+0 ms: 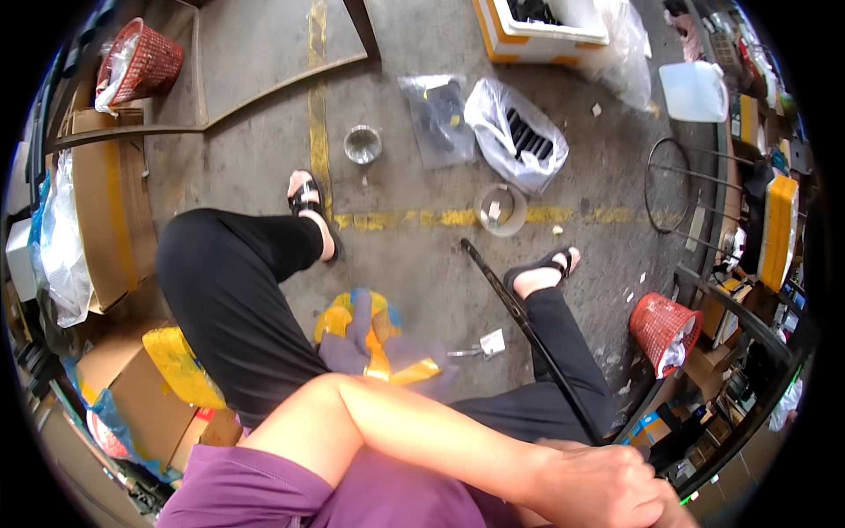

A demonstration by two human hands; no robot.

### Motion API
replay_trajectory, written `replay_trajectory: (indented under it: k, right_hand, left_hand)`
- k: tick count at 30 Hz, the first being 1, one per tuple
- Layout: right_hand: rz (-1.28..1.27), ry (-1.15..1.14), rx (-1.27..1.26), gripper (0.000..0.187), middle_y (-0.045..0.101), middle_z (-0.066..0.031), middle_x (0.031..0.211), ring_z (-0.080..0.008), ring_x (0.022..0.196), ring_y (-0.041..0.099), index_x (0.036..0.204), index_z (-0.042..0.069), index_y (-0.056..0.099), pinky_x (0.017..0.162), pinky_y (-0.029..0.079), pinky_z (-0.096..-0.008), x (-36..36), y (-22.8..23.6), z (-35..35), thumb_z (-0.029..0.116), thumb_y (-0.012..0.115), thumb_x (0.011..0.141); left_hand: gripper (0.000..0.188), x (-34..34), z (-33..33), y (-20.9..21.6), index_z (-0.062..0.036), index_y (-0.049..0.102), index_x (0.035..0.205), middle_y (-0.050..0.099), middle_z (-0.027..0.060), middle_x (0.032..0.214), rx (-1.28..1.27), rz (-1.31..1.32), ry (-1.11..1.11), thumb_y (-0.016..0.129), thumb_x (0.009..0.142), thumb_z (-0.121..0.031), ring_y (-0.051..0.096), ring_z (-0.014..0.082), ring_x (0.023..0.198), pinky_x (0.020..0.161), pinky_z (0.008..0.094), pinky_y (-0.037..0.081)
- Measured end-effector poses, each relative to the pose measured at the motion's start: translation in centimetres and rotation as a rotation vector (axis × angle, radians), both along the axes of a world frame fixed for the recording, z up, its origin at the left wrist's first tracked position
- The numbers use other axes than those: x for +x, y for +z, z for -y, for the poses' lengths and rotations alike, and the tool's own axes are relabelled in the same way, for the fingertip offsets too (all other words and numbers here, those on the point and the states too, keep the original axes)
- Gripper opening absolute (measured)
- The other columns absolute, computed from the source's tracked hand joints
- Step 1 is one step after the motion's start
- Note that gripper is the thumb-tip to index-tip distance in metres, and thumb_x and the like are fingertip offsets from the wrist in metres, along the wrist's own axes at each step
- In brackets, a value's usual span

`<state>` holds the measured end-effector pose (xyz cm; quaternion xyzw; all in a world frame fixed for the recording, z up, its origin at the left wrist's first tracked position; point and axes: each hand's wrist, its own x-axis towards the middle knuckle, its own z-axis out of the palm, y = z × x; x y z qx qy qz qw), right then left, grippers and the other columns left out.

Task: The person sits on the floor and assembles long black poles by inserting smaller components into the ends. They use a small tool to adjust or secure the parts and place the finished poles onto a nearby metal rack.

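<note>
A long, thin black rod (pixel 537 336) slants from the floor between my feet up to the lower right. Its near end runs in behind the knuckles of my left hand (pixel 603 486), which is closed in a fist. My left forearm crosses in front of my body to get there. Of my right hand (pixel 676 510) only a small part shows, close against the left at the lower edge; its fingers are hidden. Whatever else lies inside the hands I cannot make out.
Ahead on the floor lie an open white bag (pixel 526 145) of black parts, a flat clear bag (pixel 438 119), a glass-like bowl (pixel 363 144) and a round clear container (pixel 501 209). Red baskets (pixel 665 333) stand on both sides. Shelving lines the right; cardboard boxes (pixel 104 211) are left.
</note>
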<state>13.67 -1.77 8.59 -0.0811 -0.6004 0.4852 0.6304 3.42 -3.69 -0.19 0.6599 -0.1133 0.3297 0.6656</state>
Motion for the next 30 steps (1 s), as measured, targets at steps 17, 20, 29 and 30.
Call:
replay_trajectory:
  k: [17,20,29,30]
  right_hand:
    - [-0.419,-0.726,-0.633,0.040,0.026,0.0014,0.064,-0.0108,0.057,0.027,0.077,0.008,0.043,0.054,0.029,-0.0242,12.0,-12.1,0.2,0.043,0.040,0.096]
    - [-0.607,-0.482,-0.682,0.040,0.026,0.0003,0.063,-0.0108,0.055,0.027,0.078,0.005,0.041,0.050,0.029,-0.0234,14.2,-11.5,0.0,0.039,0.036,0.099]
    - [-0.483,-0.334,-0.756,0.032,0.060,-0.0128,0.098,-0.0247,0.095,0.058,0.110,0.001,0.055,0.098,0.043,-0.0443,6.1,-18.2,-4.2,0.028,0.041,0.099]
    - [-0.448,-0.357,-0.769,0.033,0.062,-0.0131,0.097,-0.0254,0.096,0.059,0.112,0.000,0.054,0.097,0.044,-0.0441,4.2,-18.0,-4.9,0.028,0.040,0.100]
  left_hand:
    - [0.052,-22.0,-3.4,-17.5,0.0016,0.050,0.110,0.057,0.0165,0.105,0.316,-1.035,0.921,0.075,0.071,-0.021,0.051,0.0358,0.102,0.088,0.0439,0.042]
    - [0.054,-22.5,-5.0,-16.5,0.0004,0.049,0.110,0.057,0.0170,0.109,0.337,-0.947,0.885,0.077,0.070,-0.023,0.052,0.0357,0.102,0.085,0.0426,0.043]
    - [0.027,-22.4,-2.4,-11.0,0.0022,0.054,0.090,0.054,0.0152,0.065,-0.105,-1.083,0.462,0.065,0.085,-0.021,0.050,0.0200,0.058,0.058,0.0325,0.042]
    - [0.026,-22.2,-1.7,-10.5,0.0020,0.053,0.093,0.055,0.0153,0.067,-0.156,-1.090,0.458,0.063,0.087,-0.022,0.050,0.0195,0.061,0.060,0.0322,0.042]
